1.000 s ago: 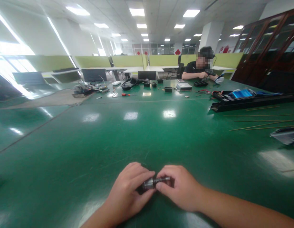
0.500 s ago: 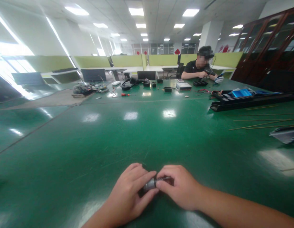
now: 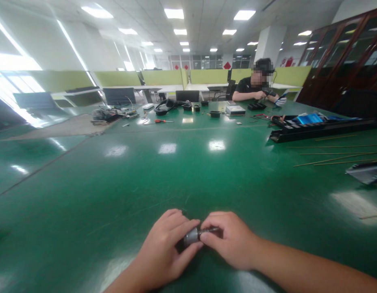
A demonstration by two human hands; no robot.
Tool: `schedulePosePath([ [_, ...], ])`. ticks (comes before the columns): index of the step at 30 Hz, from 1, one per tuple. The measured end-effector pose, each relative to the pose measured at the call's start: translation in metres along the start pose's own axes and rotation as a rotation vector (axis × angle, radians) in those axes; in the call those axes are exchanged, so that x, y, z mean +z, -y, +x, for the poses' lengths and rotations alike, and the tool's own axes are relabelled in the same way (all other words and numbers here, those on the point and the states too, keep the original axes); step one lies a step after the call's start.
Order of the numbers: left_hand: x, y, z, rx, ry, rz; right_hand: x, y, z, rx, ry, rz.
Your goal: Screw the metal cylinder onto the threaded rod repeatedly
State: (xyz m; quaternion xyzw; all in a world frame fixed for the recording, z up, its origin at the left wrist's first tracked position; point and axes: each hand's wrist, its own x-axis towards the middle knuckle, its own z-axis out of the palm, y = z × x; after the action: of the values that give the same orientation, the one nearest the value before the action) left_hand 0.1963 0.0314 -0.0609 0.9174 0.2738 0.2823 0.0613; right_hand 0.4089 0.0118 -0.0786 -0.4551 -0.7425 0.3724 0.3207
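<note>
My left fingers (image 3: 188, 228) are curled around a fat, round, gray metal part (image 3: 192, 237), pressing it from both sides. Its left end hides under them. My right fingers (image 3: 212, 241) pinch a thin rod (image 3: 208, 230) that lines up with the fat part, just to the right of my left fingertips. I can't see if the two are joined. Both are low and close to me, over the green counter (image 3: 176, 179), and I can't tell if they touch it.

I think the metal is hard and stiff, and a bit heavy for how small it looks. It's smooth, so it could slip or roll. The fat part seems best held around its sides, and the rod with a light pinch near its middle.

Far past my fingers lies a red screwdriver (image 3: 159, 121), and farther off to the right sits another person (image 3: 245, 96).
</note>
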Motion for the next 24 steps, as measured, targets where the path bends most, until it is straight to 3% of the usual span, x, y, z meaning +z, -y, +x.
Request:
schedulePosePath([
  [24, -0.0013, 0.0024, -0.001, -0.054, 0.034, -0.043, -0.0013, 0.0003, -0.0009, -0.02, -0.002, -0.038],
])
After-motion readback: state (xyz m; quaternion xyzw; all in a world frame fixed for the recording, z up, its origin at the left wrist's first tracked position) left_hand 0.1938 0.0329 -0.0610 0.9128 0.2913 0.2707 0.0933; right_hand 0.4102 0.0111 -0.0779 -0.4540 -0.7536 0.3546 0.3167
